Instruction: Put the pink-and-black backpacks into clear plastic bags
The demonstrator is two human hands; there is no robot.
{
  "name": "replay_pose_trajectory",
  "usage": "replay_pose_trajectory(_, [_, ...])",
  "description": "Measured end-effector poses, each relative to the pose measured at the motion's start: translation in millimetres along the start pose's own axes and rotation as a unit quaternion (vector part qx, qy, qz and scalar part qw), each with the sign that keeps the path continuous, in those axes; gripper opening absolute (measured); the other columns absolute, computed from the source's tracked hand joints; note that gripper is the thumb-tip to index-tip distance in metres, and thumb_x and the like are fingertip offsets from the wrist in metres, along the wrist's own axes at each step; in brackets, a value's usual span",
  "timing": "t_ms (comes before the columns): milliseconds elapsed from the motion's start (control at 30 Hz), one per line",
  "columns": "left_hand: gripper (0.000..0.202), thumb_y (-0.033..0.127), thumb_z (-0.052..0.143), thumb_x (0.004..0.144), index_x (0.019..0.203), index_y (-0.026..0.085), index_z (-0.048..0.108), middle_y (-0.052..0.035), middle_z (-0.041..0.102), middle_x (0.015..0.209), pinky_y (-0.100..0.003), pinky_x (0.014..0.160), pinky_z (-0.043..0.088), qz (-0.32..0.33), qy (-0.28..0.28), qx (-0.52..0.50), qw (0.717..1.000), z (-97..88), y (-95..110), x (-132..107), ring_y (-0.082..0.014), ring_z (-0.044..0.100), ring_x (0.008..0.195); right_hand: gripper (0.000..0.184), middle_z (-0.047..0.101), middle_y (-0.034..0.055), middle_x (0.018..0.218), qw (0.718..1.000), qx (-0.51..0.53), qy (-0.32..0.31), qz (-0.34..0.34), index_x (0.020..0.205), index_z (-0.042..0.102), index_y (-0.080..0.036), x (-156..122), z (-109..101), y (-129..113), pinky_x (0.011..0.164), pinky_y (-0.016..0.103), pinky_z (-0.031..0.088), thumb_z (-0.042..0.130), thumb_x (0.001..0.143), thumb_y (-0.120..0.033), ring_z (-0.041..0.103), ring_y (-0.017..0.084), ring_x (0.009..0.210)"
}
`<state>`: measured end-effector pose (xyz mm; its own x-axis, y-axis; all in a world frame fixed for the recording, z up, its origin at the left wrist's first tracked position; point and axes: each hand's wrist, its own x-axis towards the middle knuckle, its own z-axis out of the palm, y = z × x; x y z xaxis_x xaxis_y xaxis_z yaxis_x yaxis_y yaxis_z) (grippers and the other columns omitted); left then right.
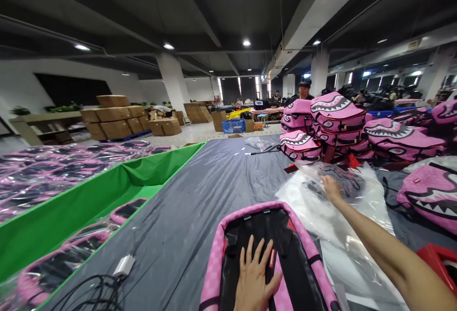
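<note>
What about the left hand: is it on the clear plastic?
No, the left hand rests, fingers spread, on the black side of the pink-edged backpack.

Open lane over grey tabletop, left of backpack; stacked pink bags block far right.

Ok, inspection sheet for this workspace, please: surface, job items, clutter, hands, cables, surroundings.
Surface: grey table cover, wrinkled.
Job's things: pink-and-black backpack, lying black panel up; clear plastic bags just right of it.
Clutter: small white scraps towards the far edge.
Hands: left hand spread flat on the backpack; right hand at the plastic bags, grip unclear.
Cables: black cables bunched near left, beside a white box.
Surroundings: green trough with bagged backpacks on the left; stacked pink backpacks on the right; cardboard boxes beyond.
</note>
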<state>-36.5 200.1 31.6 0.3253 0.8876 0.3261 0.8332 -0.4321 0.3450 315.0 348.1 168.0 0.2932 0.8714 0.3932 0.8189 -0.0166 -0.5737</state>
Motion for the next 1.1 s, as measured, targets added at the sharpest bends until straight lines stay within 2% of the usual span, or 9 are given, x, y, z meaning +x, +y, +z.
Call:
replay_pose_trajectory(233, [0.053, 0.047, 0.062, 0.088, 0.137, 0.027, 0.063, -0.0062, 0.056, 0.150, -0.063, 0.124, 0.021, -0.058, 0.061, -0.228, 0.970, -14.4, 10.9, 0.5, -0.0353, 0.032, 0.151, 0.020, 0.058, -0.0019, 0.067, 0.941, 0.059, -0.176, -0.283, 0.080, 0.058, -0.021, -72.0, 42.2, -161.3, 0.067, 0.026, 0.038, 0.053, 0.094, -0.034, 0.054, 0.015, 0.066])
replay_pose_trajectory(300, [0.050, 0.050, 0.055, 0.092, 0.131, 0.022, 0.067, -0.0123, 0.063, 0.142, -0.057, 0.121, 0.032, -0.113, 0.131, -0.387, 0.905, -21.2, 13.5, -5.2, -0.0339, 0.046, 0.142, 0.023, 0.058, -0.0015, 0.068, 0.908, 0.082, -0.221, -0.346, 0.079, 0.058, -0.020, -114.2, 53.1, -184.0, 0.065, 0.025, 0.039, 0.049, 0.095, -0.034, 0.054, 0.014, 0.066])
replay_pose_trajectory(400, [0.054, 0.063, 0.057, 0.089, 0.118, 0.019, 0.072, -0.0140, 0.073, 0.121, -0.042, 0.100, 0.053, -0.198, 0.219, -0.583, 0.757, -37.0, 17.0, -22.7, -0.0291, 0.066, 0.116, 0.028, 0.061, 0.0020, 0.077, 0.863, 0.132, -0.270, -0.405, 0.082, 0.058, -0.020, -180.2, 64.7, -186.4, 0.067, 0.026, 0.041, 0.041, 0.099, -0.035, 0.057, 0.015, 0.071])
replay_pose_trajectory(500, [0.053, 0.069, 0.075, 0.070, 0.075, 0.017, 0.069, -0.0040, 0.069, 0.075, -0.030, 0.072, 0.053, -0.273, 0.241, -0.622, 0.693, -52.9, 17.9, -46.6, -0.0199, 0.066, 0.076, 0.031, 0.060, 0.0030, 0.078, 0.881, 0.158, -0.268, -0.355, 0.083, 0.055, -0.022, -228.2, 69.8, -175.3, 0.066, 0.029, 0.042, 0.038, 0.099, -0.041, 0.056, 0.017, 0.069])
replay_pose_trajectory(567, [0.055, 0.069, 0.078, 0.066, 0.059, 0.018, 0.057, 0.0007, 0.059, 0.060, -0.027, 0.064, 0.048, -0.289, 0.229, -0.602, 0.709, -58.2, 15.0, -62.9, -0.0149, 0.056, 0.061, 0.034, 0.055, 0.0006, 0.070, 0.907, 0.205, -0.282, -0.237, 0.077, 0.048, -0.023, -238.7, 68.0, -172.2, 0.061, 0.029, 0.040, 0.042, 0.096, -0.051, 0.053, 0.017, 0.062])
replay_pose_trajectory(667, [0.051, 0.065, 0.069, 0.072, 0.054, 0.021, 0.050, 0.0006, 0.053, 0.055, -0.030, 0.061, 0.049, -0.275, 0.190, -0.500, 0.799, -59.9, 9.1, -85.0, -0.0159, 0.053, 0.056, 0.044, 0.044, -0.0043, 0.060, 0.895, 0.305, -0.322, -0.035, 0.076, 0.037, -0.025, -221.4, 58.4, -173.9, 0.048, 0.026, 0.034, 0.039, 0.091, -0.067, 0.043, 0.014, 0.048])
replay_pose_trajectory(800, [0.035, 0.040, 0.055, 0.089, 0.112, 0.016, 0.065, -0.0155, 0.069, 0.112, -0.047, 0.090, 0.054, -0.210, 0.285, -0.206, 0.912, -72.1, 20.0, -99.1, -0.0305, 0.066, 0.105, 0.053, 0.030, -0.0109, 0.058, 0.871, 0.344, -0.348, 0.041, 0.081, 0.031, -0.027, -187.7, 38.4, -178.0, 0.041, 0.021, 0.021, 0.038, 0.085, -0.079, 0.024, 0.008, 0.041])
replay_pose_trajectory(933, [0.055, 0.018, 0.052, 0.094, 0.148, 0.023, 0.042, -0.0162, 0.048, 0.152, -0.061, 0.119, 0.028, -0.031, 0.356, 0.082, 0.930, -105.8, 47.3, -76.0, -0.0330, 0.039, 0.146, 0.051, 0.033, -0.0090, 0.059, 0.858, 0.335, -0.385, -0.056, 0.079, 0.039, -0.024, -195.8, 16.3, -191.3, 0.046, 0.023, 0.026, 0.042, 0.087, -0.074, 0.028, 0.009, 0.047])
replay_pose_trajectory(1100, [0.025, 0.014, 0.052, 0.094, 0.111, 0.020, 0.068, -0.0086, 0.073, 0.097, -0.063, 0.113, 0.033, -0.030, 0.232, 0.155, 0.960, -134.3, 27.6, -32.9, -0.0300, 0.065, 0.102, 0.027, 0.058, -0.0040, 0.075, 0.894, 0.043, -0.318, -0.311, 0.098, 0.056, -0.021, -218.3, -12.7, -195.5, 0.057, 0.025, 0.028, 0.071, 0.075, -0.022, 0.052, 0.014, 0.064])
